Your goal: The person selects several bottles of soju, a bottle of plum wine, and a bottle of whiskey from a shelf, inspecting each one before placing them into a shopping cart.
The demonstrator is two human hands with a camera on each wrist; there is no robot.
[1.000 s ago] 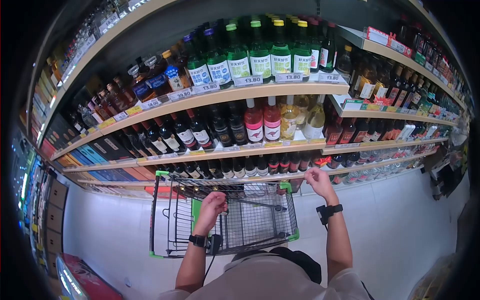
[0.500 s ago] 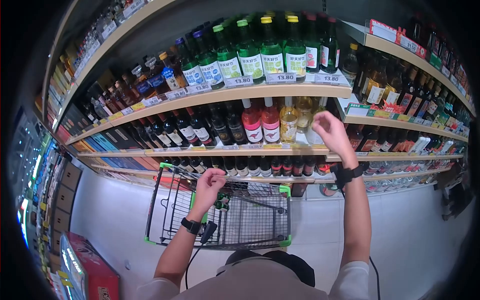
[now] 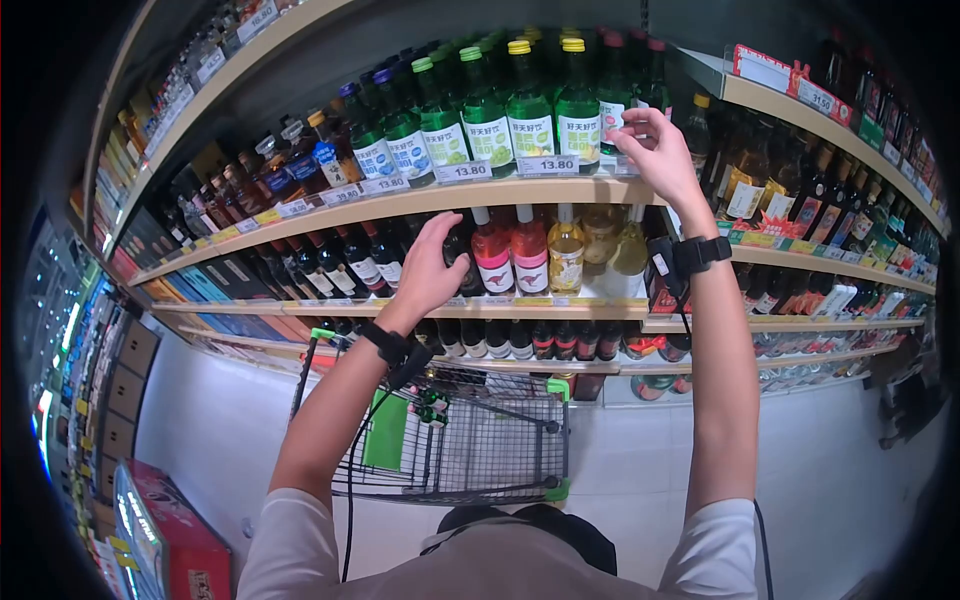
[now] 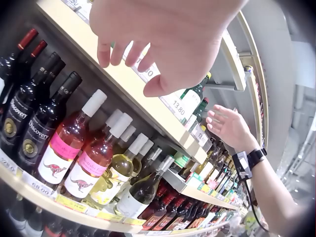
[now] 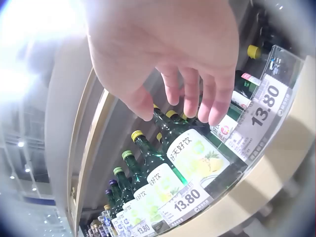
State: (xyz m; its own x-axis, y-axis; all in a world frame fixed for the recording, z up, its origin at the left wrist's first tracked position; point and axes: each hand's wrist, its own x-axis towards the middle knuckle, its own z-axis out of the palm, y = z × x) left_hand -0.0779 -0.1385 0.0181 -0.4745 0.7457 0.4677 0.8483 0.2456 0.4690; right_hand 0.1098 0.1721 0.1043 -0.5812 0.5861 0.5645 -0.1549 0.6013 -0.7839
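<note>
My right hand (image 3: 655, 155) is raised to the upper shelf, fingers loosely bent and holding nothing. It is nearest to a green bottle with a pink-marked label (image 3: 607, 112), beside a yellow-capped green bottle (image 3: 578, 125). In the right wrist view, its fingers hang above and in front of the yellow-capped bottles (image 5: 195, 155). Lower down, my left hand (image 3: 432, 268) reaches toward the shelf with fingers extended and nothing in them. Near it stand pink wine bottles (image 3: 530, 262) and dark wine bottles (image 4: 47, 123); in the left wrist view its fingers overlap the upper shelf edge (image 4: 123, 81).
A shopping cart (image 3: 500, 440) stands below my arms, with small green bottles (image 3: 432, 405) inside it. Price tags (image 3: 548, 167) line the upper shelf's front edge (image 3: 480, 197). A red display box (image 3: 175, 530) is on the floor at left. More shelves (image 3: 830, 250) continue to the right.
My right hand has risen from beside the cart to the green bottles on the upper shelf. My left hand has moved up from over the cart to the wine shelf.
</note>
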